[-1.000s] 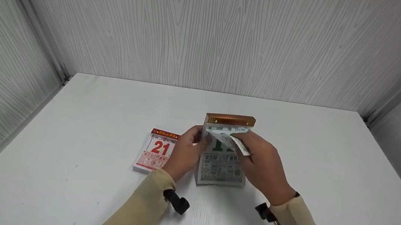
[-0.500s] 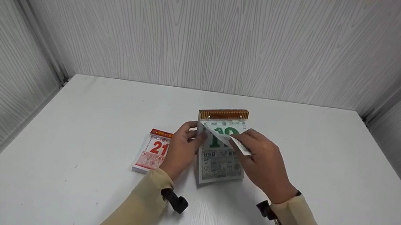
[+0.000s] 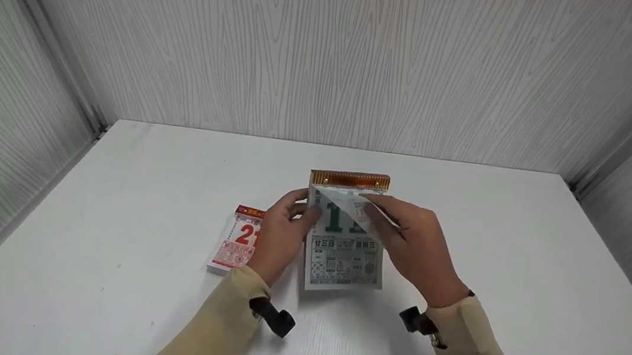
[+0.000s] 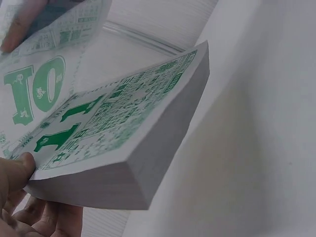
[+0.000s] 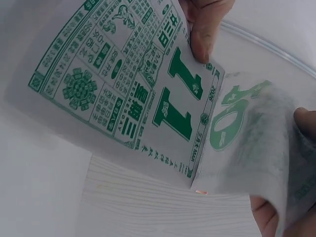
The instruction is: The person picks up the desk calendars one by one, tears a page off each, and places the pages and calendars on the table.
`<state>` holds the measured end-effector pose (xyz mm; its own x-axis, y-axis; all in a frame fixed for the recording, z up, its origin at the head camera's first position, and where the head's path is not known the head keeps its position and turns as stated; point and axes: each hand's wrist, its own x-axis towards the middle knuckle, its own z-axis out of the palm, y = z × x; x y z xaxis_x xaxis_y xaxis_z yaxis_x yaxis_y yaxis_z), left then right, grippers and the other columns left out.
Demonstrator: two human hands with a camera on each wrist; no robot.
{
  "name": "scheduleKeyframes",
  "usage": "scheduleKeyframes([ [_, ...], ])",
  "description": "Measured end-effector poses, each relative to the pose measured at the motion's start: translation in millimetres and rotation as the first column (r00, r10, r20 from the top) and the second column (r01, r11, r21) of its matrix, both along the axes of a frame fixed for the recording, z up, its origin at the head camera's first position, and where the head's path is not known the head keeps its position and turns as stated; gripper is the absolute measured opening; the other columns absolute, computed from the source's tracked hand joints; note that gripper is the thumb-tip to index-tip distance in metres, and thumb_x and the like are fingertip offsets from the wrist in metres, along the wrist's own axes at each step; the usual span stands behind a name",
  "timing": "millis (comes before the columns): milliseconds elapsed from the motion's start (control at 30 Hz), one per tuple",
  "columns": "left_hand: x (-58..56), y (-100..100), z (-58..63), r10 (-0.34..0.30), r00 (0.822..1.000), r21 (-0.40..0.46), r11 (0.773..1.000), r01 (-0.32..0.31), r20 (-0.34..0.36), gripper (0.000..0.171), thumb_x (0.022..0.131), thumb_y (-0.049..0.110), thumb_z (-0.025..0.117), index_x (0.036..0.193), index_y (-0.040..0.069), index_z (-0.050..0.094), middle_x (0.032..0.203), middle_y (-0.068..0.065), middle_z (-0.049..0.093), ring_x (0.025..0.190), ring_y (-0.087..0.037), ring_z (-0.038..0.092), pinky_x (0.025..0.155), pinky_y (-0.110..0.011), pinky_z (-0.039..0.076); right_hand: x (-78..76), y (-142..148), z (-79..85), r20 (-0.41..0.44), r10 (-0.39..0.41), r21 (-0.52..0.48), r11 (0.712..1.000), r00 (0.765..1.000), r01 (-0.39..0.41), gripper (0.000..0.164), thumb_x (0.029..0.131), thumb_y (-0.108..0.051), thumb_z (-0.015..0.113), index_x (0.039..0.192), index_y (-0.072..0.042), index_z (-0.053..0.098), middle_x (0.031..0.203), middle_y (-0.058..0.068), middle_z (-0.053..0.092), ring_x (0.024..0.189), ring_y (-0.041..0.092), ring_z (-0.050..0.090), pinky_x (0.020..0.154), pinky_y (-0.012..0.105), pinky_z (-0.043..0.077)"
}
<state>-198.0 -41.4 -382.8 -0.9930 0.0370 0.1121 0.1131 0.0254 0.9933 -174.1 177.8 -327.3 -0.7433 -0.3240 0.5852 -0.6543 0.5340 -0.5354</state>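
A thick tear-off calendar with green print and a ribbed gold binding strip is held off the table. Along its left edge my left hand grips the pad, thumb on the front page, fingers behind. My right hand pinches a lifted thin sheet and folds it up toward the binding. A green 11 shows on the page beneath; a green 10 shows through the sheet in the left wrist view. The right fingertips are partly hidden by the paper.
A smaller tear-off calendar with red print and the number 21 lies on the white table, left of my left hand and partly covered by it. Wood-grain panels enclose the table at back and sides.
The green calendar has moved slightly left with my left hand, tilting and then straightening. The sheet pinched by my right hand now folds back in a broader flap.
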Motion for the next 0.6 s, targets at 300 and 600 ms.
scheduleKeyframes([
  [300, 1.3, -2, -1.5, -0.014, 0.999, -0.020, 1.000, 0.015, 0.050, 0.044, 0.102, 0.026, 0.068, 0.144, 0.017, 0.058, 0.128, -0.005, 0.070, 0.110, -0.020, 0.071, 0.092, -0.038, 0.058, -3.6, 12, -4.5, -0.001, -0.024, -0.072, 0.997, 1.000, 0.023, 0.015, 0.102, -0.012, 0.065, 0.107, -0.009, 0.079, 0.100, -0.003, 0.077, 0.081, 0.009, 0.068, 0.071, 0.027, 0.056],
  [600, 3.2, -5, 1.0, -0.008, 0.997, -0.016, 1.000, 0.010, 0.077, 0.043, 0.102, 0.023, 0.068, 0.143, 0.016, 0.059, 0.128, -0.006, 0.070, 0.108, -0.020, 0.071, 0.088, -0.036, 0.059, -3.4, 10, -3.2, 0.028, -0.050, -0.136, 0.989, 0.998, 0.053, 0.018, 0.102, -0.013, 0.065, 0.114, -0.008, 0.078, 0.104, -0.001, 0.078, 0.076, 0.010, 0.069, 0.068, 0.019, 0.054],
])
